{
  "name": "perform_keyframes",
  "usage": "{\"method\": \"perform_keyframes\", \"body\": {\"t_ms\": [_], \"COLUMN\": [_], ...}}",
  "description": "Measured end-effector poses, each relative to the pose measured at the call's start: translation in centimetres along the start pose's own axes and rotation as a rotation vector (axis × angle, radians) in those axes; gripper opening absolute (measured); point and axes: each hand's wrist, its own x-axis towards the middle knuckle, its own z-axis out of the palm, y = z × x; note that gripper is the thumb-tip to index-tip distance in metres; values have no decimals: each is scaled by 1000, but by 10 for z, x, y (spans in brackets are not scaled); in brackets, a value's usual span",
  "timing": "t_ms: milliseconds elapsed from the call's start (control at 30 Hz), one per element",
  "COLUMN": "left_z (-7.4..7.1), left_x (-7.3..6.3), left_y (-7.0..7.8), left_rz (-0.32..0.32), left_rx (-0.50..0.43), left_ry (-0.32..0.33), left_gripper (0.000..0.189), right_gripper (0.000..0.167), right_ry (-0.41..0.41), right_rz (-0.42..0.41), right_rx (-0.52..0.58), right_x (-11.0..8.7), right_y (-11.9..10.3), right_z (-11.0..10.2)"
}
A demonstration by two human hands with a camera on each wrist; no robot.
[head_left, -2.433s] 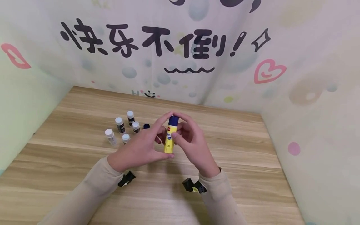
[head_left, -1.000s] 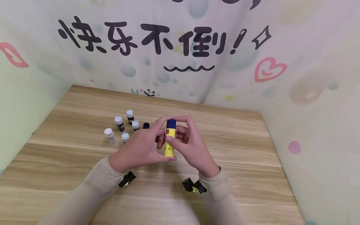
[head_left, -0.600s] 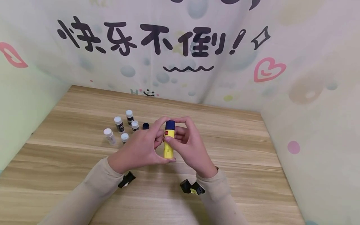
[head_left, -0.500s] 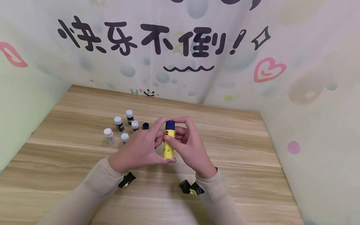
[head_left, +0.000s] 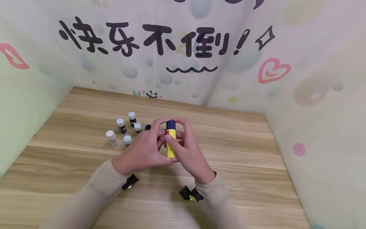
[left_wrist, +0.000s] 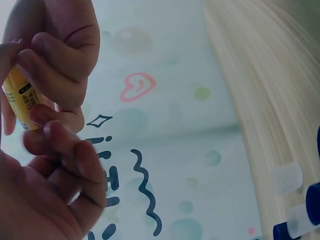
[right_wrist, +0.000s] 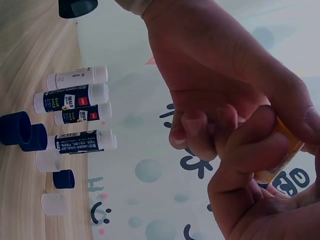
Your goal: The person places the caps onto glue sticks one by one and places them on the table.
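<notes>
A yellow glue stick [head_left: 171,148] with a dark blue cap stands upright between both hands, raised off the table. My left hand [head_left: 140,151] grips it from the left, thumb under its base and index finger at the cap's top. From the right, my right hand [head_left: 190,154] pinches it, thumb pressing the front of the barrel and index finger reaching the cap's top. The cap is on. In the left wrist view, fingers cover much of the yellow barrel [left_wrist: 22,100]. Curled fingers also hide most of it in the right wrist view.
Several white-capped glue sticks [head_left: 121,127] stand on the wooden table [head_left: 243,149], left of the hands. A dark blue cap [right_wrist: 63,179] and a translucent white cap [right_wrist: 53,204] are among loose pieces on the table. A printed cloth [head_left: 197,86] hangs behind.
The yellow glue stick has turned about its long axis, its label swinging left. Both hands stay on it, and the right hand with the stick has shifted slightly left.
</notes>
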Motion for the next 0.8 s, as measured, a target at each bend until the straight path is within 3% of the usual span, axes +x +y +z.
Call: {"method": "perform_keyframes", "body": {"t_ms": [167, 300, 567, 800], "left_z": [1, 2, 4, 6], "left_x": [1, 1, 2, 3], "left_y": [-1, -2, -2, 1], "left_rz": [-54, -58, 95, 197], "left_rx": [-21, -73, -75, -23], "left_ry": [-21, -31, -24, 75], "left_gripper": [116, 120, 127, 121], "right_gripper": [57, 59, 59, 57], "right_ry": [0, 15, 17, 26], "right_rz": [24, 39, 27, 49], "right_rx": [37, 54, 64, 77], "right_x": [2, 2, 2, 3], "right_y": [2, 3, 4, 4], "right_z": [0, 1, 2, 4]}}
